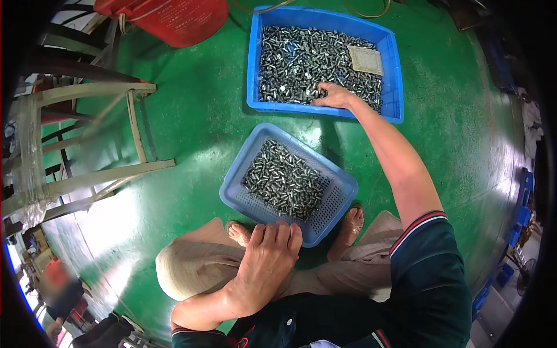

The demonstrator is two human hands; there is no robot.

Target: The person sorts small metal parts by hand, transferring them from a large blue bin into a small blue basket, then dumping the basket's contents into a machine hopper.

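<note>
My right hand (pixel 335 96) reaches into a large blue bin (pixel 395 81) at the far side. Its fingers are curled around some of the small shiny metal pins (pixel 301 61) near the bin's front wall; the fingertips are partly hidden among them. Closer to me, a lighter blue perforated basket (pixel 347 185) sits turned at an angle on the floor, with a heap of similar pins (pixel 284 180) in it. My left hand (pixel 268 255), back upward, has its fingers bent over the basket's near rim. A beige card (pixel 366 60) lies on the pins at the bin's right.
A red bucket (pixel 174 20) stands left of the bin on the green floor (pixel 191 122). Pale frame legs (pixel 136 127) rise at the left. My feet (pixel 350 226) flank the basket's near end. Another person (pixel 64 296) is at the lower left edge.
</note>
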